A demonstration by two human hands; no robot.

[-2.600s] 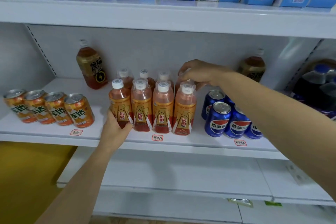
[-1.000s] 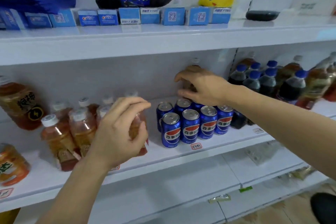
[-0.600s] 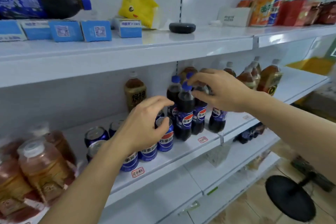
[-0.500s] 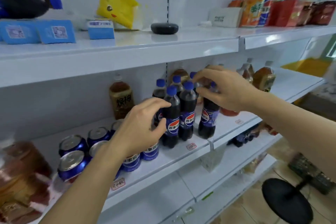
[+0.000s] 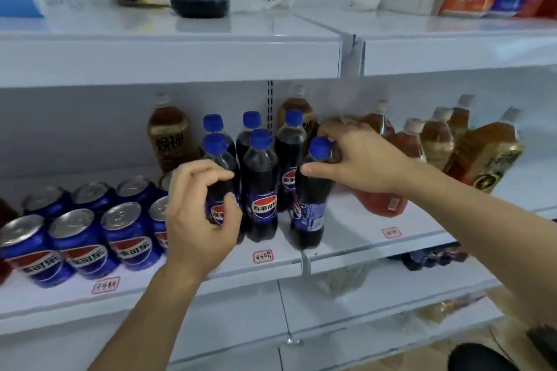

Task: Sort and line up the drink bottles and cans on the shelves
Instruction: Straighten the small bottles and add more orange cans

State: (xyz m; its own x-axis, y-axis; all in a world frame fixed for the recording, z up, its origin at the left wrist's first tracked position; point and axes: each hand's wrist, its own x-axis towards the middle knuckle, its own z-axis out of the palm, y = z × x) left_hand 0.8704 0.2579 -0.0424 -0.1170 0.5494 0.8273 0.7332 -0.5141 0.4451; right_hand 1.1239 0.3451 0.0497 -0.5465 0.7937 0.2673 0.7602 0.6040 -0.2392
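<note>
White metal shelf point(image 5: 346, 253) carries Pepsi cans point(image 5: 126, 232) beside cola bottles; left hand point(image 5: 200, 214) curls round one bottle point(image 5: 217, 190); right hand point(image 5: 358, 159) grips the blue-capped bottle point(image 5: 310, 208); tiled floor point(image 5: 422, 355) below.

The view now sits further right along the white metal shelf point(image 5: 346, 253) than before: the orange cans and the small orange-labelled bottles are gone from sight, and the blue cola cans point(image 5: 126, 235), earlier near the centre, now lie at lower left. The left hand point(image 5: 202, 220), which curled over the cans half a second ago, now wraps its fingers point(image 5: 211, 172) around the front-left dark cola bottle with a blue cap point(image 5: 215, 190), centre frame. The right hand point(image 5: 364, 159) now holds the rightmost dark cola bottle point(image 5: 310, 208) at its neck, and that bottle stands slightly apart from the cluster.
</note>
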